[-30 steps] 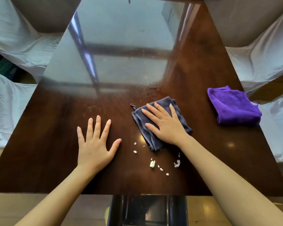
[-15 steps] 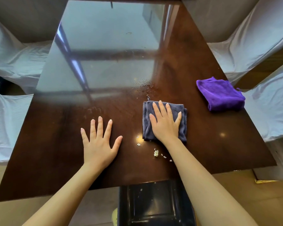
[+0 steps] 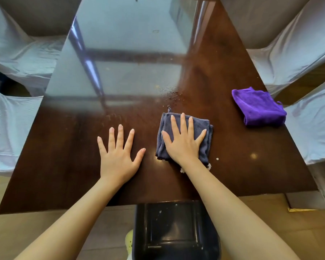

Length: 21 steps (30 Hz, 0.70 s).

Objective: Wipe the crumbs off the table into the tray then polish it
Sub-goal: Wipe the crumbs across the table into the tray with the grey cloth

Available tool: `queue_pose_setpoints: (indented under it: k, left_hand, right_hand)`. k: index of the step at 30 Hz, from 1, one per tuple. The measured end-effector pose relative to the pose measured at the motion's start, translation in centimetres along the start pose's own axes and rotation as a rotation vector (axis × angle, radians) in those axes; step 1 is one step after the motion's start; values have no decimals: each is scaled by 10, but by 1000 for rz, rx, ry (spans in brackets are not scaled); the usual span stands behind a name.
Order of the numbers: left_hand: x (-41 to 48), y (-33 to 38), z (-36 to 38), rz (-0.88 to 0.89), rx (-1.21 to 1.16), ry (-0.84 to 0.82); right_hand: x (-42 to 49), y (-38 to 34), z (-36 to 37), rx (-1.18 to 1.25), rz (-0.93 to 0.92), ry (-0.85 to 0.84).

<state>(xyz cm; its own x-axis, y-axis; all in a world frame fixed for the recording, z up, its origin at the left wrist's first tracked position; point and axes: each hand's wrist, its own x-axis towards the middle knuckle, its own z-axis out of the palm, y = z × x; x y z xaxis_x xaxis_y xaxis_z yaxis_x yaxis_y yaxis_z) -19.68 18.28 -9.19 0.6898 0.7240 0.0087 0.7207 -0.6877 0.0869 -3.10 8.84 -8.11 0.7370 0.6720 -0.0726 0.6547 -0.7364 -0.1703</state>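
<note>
Black tray [image 3: 174, 229] nearest, below the worktop's near edge, a few pale specks inside. Dark brown glossy worktop [image 3: 68, 166] above it. Left hand [image 3: 118, 156] flat on bare wood, fingers spread, grip released, nothing under it. Right hand [image 3: 184, 141] just right of it, palm down on the folded grey cloth [image 3: 204, 145], fingers splayed, pressing flat rather than clenched round it. Cloth flat on the worktop, hang loop at its far left corner. White crumbs [image 3: 209, 166] touching the cloth's near edge beside the right wrist; one loose crumb [image 3: 217, 159] just right of the cloth. Purple cloth [image 3: 259, 107] folded, further off to the right, near the worktop's right edge, well apart from both hands. Patch of droplets or fine specks [image 3: 170, 92] just beyond the grey cloth; cannot tell which. Far half of the worktop washed out by window reflection. White-draped chairs [image 3: 13, 117] along left and right sides.
</note>
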Motion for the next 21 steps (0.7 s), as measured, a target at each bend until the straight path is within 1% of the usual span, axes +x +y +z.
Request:
queue_pose_setpoints:
  k: [6, 9, 12, 21]
  left_hand:
    - [2, 1, 0, -5, -6, -11]
    - [-1, 5, 0, 7, -13, -5]
    - [1, 0, 1, 0, -7, -4]
    - [3, -1, 2, -9, -6, -9]
  right_hand:
    - [-17, 19, -3, -47, -108, -57]
    - [-29, 34, -11, -85, -132, -65]
    - [-38, 37, -12, -82, -134, -75]
    - [-80, 43, -3, -21, -58, -20]
